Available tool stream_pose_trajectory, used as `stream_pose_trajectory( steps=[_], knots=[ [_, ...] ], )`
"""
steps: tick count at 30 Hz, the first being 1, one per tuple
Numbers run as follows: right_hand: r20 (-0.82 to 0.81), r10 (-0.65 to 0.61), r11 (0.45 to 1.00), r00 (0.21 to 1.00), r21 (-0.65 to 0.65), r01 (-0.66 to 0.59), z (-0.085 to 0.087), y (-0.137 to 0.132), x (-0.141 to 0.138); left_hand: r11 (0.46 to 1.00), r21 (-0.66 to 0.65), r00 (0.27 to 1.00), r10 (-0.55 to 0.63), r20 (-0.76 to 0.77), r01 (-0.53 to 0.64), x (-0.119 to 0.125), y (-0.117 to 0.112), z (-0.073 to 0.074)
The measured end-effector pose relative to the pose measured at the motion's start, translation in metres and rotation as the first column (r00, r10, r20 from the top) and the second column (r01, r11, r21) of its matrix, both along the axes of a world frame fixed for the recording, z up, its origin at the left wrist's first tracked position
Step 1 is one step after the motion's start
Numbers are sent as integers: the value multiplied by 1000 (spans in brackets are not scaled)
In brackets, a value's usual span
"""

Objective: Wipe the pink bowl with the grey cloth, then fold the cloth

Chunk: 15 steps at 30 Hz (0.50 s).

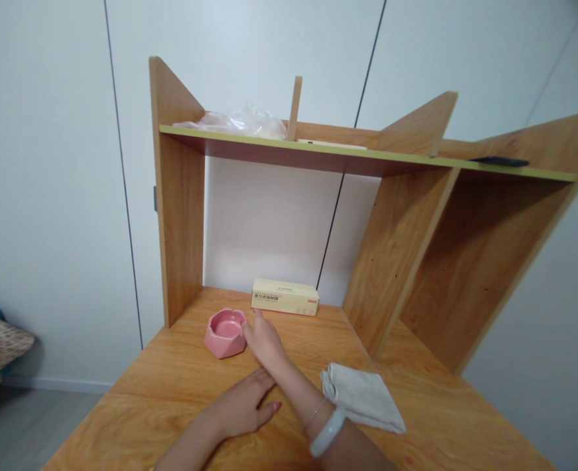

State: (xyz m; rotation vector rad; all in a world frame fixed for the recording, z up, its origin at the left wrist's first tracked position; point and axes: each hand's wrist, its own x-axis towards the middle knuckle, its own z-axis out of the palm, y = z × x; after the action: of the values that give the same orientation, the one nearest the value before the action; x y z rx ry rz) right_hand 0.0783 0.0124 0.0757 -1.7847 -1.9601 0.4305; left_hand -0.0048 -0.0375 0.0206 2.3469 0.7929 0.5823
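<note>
The cream box (pixel 284 299) stands at the back of the desk (pixel 166 392), its long front printed with dark Chinese characters that read 滑刀式保鲜膜. A finer line runs above them, too small to read. A small red label sits at the front's right end, and a short dark line of print crosses the top; neither can be made out.

The pink ashtray (pixel 223 343), faceted and notched at the rim, sits on the desk in front of the box and to its left. The person's right hand (pixel 264 337) is at its right side, the thumb side against the rim and a fingertip close to the box's lower left corner; whether the fingers grip the rim cannot be told. The left hand (pixel 242 402) rests palm down with its thumb spread and fingers extended, their tips hidden by the right wrist.

The right forearm, wearing a pale bangle (pixel 329 432) and a thin chain (pixel 317 409), runs between the ashtray and a folded grey cloth (pixel 365 396). An upright divider (pixel 401 248) closes off the space right of the box. Overhead, the shelf (pixel 250 142) carries a clear plastic bag (pixel 242 123) at left and a flat dark thing (pixel 499 161) at right.
</note>
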Motion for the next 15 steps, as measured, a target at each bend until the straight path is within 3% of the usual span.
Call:
stream_pose_trajectory(
  steps=[5,8,15],
  knots=[
    [213,-74,992,974,112,51,3,-38,49,999,2,999,33,-29,-33,4,-1,-4],
    [486,-151,975,861,217,48,-4,-63,85,998,1,997,70,-43,-70,6,-2,-8],
    [644,-153,975,750,221,9,-35,-101,154,998,61,998,-5,-63,8,11,-6,-6]
  ],
)
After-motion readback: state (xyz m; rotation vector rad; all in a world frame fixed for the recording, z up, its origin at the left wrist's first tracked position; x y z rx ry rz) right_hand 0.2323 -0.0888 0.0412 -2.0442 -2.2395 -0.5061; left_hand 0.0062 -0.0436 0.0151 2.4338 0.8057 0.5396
